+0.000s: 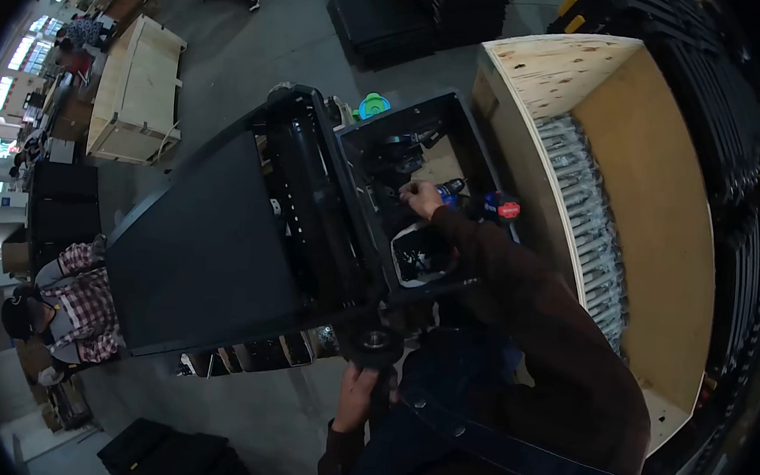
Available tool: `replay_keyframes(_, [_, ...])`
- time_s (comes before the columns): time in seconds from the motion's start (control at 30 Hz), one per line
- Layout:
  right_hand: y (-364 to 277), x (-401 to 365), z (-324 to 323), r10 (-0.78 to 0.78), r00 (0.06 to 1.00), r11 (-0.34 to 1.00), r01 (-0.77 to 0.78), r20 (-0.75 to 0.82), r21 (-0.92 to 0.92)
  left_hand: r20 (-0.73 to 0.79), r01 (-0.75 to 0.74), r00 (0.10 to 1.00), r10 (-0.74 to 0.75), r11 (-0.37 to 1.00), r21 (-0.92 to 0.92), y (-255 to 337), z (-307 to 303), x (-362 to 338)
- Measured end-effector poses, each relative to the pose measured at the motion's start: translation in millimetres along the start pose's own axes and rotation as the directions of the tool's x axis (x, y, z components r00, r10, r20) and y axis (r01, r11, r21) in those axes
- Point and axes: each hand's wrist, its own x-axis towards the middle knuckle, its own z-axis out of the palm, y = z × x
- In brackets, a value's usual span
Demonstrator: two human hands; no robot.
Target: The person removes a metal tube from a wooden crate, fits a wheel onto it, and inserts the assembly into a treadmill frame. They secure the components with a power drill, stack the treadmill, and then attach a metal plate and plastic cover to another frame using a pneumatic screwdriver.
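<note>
Inside the open compartment (421,165) of a large black cabinet (209,251) that lies tilted over the grey floor (261,49), the person's right hand (421,198) is up against the dark fittings, its fingers curled. A blue and red tool (476,202) sits just beside that hand, partly covered by the brown sleeve (518,293); whether the right grip is actually grasping it cannot be told. Lower down, the left hand (357,398) has its grip clenched around a dark part (379,382) directly beneath a caster wheel (377,340) at the cabinet's near corner. A white-rimmed opening (419,257) shows in the compartment's lower wall, between the two hands. To the right stands a plywood crate (658,224) with a row of grey metal pieces (583,209) along its inner side. A green object (373,105) lies just past the cabinet's far edge. Well apart on the left, another person in a plaid shirt (80,308) crouches, and a second wooden crate (137,89) stands farther back.
</note>
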Motion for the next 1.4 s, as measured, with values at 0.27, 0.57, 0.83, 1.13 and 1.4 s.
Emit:
replay_keyframes(0.27, [-10.4, 123.0, -6.2, -0.320, 0.944, 0.538, 0.109, -0.083, -0.836, -0.445, 0.075, 0.884, -0.144, 0.983, -0.169, -32.0, -1.9, -15.0])
replay_keyframes(0.57, [-59.1, 69.0, -42.9, -0.475, 0.880, 0.560, 0.288, -0.016, -0.777, -0.262, 0.005, 0.965, -0.019, 0.999, -0.054, -3.0, 13.0, 16.2])
replay_keyframes(0.83, [-106.7, -106.0, -45.7, -0.248, 0.952, 0.968, 0.236, 0.179, 0.086, -0.013, -0.068, 0.998, 0.069, 0.994, 0.081, 23.3, 14.3, 60.4])
replay_keyframes(1.13, [-144.1, -250.7, -14.5, -0.229, 0.827, 0.973, 0.200, 0.513, 0.113, 0.172, -0.120, 0.980, 0.100, 0.987, 0.109, 12.9, 0.1, 55.4])
replay_keyframes(1.4, [-182.2, -300.7, 21.5, -0.569, 0.571, 0.612, 0.775, 0.592, -0.160, 0.115, -0.191, 0.980, 0.162, 0.928, 0.319, -14.4, -15.9, 42.4])
